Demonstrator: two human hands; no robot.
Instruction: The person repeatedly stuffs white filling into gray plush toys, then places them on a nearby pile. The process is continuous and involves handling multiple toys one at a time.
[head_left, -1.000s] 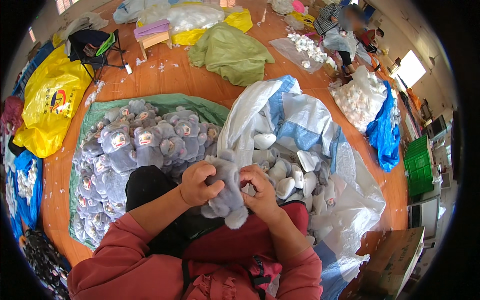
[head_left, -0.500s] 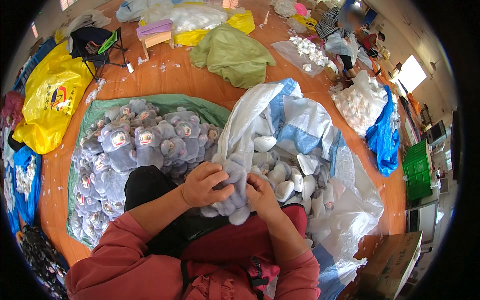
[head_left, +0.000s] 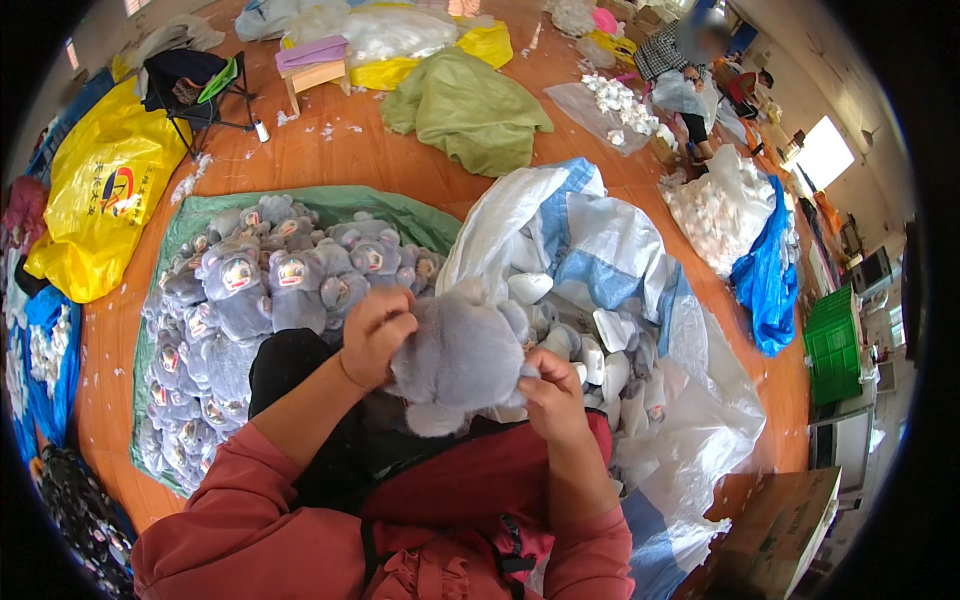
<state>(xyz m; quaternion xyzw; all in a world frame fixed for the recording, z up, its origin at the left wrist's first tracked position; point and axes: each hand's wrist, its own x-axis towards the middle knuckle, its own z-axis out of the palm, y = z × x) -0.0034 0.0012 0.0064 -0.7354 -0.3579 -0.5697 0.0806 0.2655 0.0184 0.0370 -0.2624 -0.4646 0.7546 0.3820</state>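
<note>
A grey plush toy (head_left: 462,350) with rounded ears and stubby limbs is held up over my lap, its plain furry side toward me. My left hand (head_left: 374,338) grips its left edge with curled fingers. At its lower right, my right hand (head_left: 553,392) pinches one small limb between thumb and fingers. To the left lies a heap of grey plush toys with printed faces (head_left: 240,285) on a green sheet (head_left: 190,218). On the right, an open white-and-blue woven sack (head_left: 610,235) holds more grey plush pieces with white parts (head_left: 615,372).
A yellow bag (head_left: 105,190) and folding chair (head_left: 195,90) are at far left. Beyond the heap lie an olive cloth bundle (head_left: 465,110) and a small wooden stool (head_left: 312,75). Another person (head_left: 680,60) works at back right. A green crate (head_left: 832,345) and cardboard box (head_left: 778,530) stand right.
The plush toy has been turned and raised a little, and now looks broader and rounder. My left hand has moved left and up, my right hand slightly right.
</note>
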